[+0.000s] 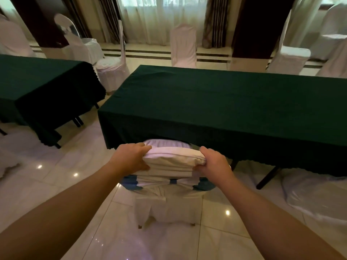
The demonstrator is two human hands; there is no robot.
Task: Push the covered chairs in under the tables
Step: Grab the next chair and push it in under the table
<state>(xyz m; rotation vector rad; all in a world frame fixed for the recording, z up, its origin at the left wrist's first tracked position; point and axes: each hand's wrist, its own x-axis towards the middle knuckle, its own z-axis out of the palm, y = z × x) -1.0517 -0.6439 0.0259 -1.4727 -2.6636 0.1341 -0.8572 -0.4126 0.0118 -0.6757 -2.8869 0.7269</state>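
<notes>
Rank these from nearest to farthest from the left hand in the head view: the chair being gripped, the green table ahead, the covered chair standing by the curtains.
1. Gripped chair, under the left hand.
2. Green table, directly ahead.
3. Chair by the curtains, beyond the table.

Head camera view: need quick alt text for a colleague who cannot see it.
Both hands, left hand and right hand, grip the top of a white-covered chair whose seat is partly under a dark green clothed table. More covered chairs stand beyond.
</notes>
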